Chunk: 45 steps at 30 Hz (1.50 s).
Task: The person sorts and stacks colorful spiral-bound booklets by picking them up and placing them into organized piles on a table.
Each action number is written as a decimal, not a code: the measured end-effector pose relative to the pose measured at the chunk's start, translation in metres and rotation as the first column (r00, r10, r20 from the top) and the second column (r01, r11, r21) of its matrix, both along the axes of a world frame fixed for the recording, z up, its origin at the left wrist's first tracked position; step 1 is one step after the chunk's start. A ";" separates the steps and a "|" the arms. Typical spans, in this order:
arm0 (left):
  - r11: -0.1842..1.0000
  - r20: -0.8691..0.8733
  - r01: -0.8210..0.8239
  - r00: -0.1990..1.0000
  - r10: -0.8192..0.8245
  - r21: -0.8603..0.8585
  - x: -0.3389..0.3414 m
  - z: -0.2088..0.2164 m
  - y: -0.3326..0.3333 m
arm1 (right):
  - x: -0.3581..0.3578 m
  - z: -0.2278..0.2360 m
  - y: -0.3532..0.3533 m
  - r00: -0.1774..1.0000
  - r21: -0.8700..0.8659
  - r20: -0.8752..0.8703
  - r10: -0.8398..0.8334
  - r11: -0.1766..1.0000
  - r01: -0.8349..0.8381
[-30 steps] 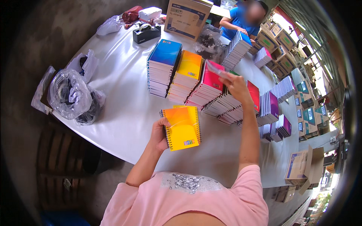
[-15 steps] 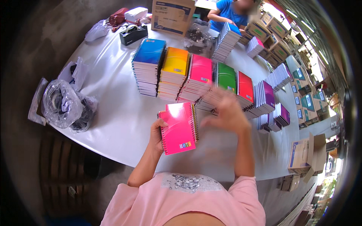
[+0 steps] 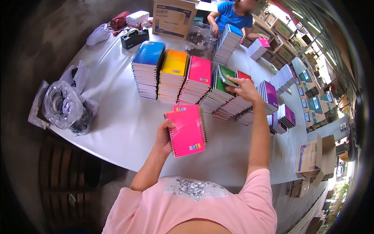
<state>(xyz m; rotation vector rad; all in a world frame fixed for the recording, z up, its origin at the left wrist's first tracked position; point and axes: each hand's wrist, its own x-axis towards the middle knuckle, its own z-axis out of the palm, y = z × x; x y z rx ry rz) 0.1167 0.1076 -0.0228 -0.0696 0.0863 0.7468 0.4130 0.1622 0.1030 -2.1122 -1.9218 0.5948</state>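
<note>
My left hand [image 3: 165, 134] grips a small bundle of spiral notebooks, a pink notebook [image 3: 187, 132] on top, held over the near part of the table. Beyond it, my right hand [image 3: 244, 90] pinches a green notebook [image 3: 226, 74], tilted up off the green stack [image 3: 220, 86]. Left of that stand a pink stack [image 3: 200, 70], a yellow stack [image 3: 174, 62] and a blue stack [image 3: 149, 54]. To the right, a red stack [image 3: 244, 75] is partly hidden by my right hand, with a purple stack [image 3: 269, 93] past it.
A white-covered table [image 3: 117, 117] carries everything. Bagged plastic [image 3: 66, 109] lies at its left edge, a black tape dispenser [image 3: 134, 38] and a cardboard box [image 3: 173, 19] at the back. Across the table a person in blue [image 3: 233, 15] touches other stacks. An open carton [image 3: 315, 156] stands right.
My right hand has come to the green stack and taken hold of its top notebook, lifting it. My left hand still holds the pink-topped bundle. The co-worker's hand now rests on a pink-topped stack.
</note>
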 end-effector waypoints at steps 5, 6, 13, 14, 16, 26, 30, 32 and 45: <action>0.999 -0.003 0.003 1.000 -0.003 0.032 0.008 0.005 -0.002 | -0.003 0.007 -0.016 0.992 0.467 0.110 -0.066 0.884 0.007; 0.999 -0.037 -0.001 0.999 0.002 0.047 0.010 0.009 -0.002 | -0.014 0.013 -0.029 0.970 0.579 0.234 -0.063 0.811 -0.087; 0.999 0.017 -0.039 0.999 0.039 0.011 0.022 0.006 -0.012 | -0.123 -0.025 -0.143 0.729 0.286 0.565 0.385 0.738 -0.611; 0.997 -0.004 -0.003 1.000 0.003 0.075 0.021 0.003 -0.012 | -0.123 -0.024 -0.145 0.735 0.291 0.569 0.370 0.745 -0.601; 0.988 -0.026 0.047 0.999 -0.043 0.144 0.026 -0.004 -0.015 | -0.119 -0.019 -0.149 0.788 0.232 0.327 0.522 0.764 -0.602; 0.999 -0.023 -0.051 0.998 0.051 0.012 0.042 -0.005 -0.024 | 0.073 -0.050 -0.064 0.945 0.325 0.318 -0.083 0.946 -0.026; 0.991 -0.080 -0.136 0.988 0.135 -0.008 0.042 -0.009 -0.021 | 0.082 -0.042 -0.055 0.958 0.368 0.280 0.054 0.916 -0.160; 0.995 -0.053 -0.097 0.994 0.098 0.016 0.042 -0.012 -0.021 | 0.087 -0.034 -0.053 0.977 0.390 0.186 0.103 0.905 -0.170; 0.994 0.072 -0.033 0.997 0.025 0.102 0.069 -0.029 -0.031 | -0.084 -0.041 -0.158 0.779 0.451 0.592 0.207 0.716 -0.533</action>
